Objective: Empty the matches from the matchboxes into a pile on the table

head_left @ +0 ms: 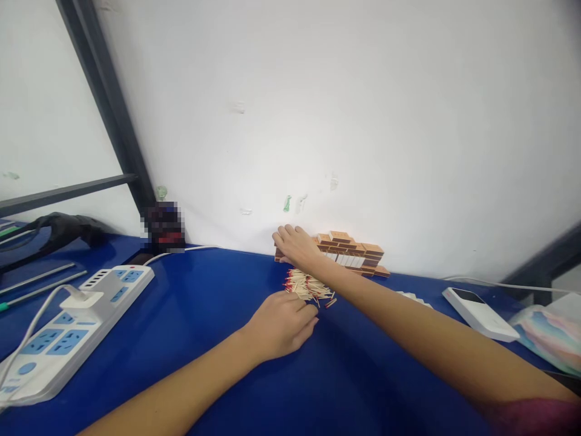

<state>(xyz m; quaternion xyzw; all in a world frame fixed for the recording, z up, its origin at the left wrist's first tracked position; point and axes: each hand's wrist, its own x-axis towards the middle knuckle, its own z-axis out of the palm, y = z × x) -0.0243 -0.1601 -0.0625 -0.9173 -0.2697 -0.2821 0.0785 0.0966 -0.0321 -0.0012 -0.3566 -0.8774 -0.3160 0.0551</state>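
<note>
My right hand reaches across to the left end of a stack of orange-brown matchboxes against the wall. Its fingers curl over a matchbox there, with the thumb below; the hand covers most of that box. Just in front lies a loose heap of red-tipped matches, with a few strays at its right side. My left hand rests at the heap's near edge, fingers curled together. Whatever those fingers hold, if anything, is hidden. Several white faces show in the middle of the stack.
A white power strip with a plugged-in adapter and cable lies on the blue table at left. Metal rods lie beyond it. To the right are a white power bank and a pastel packet. The wall closes off the back.
</note>
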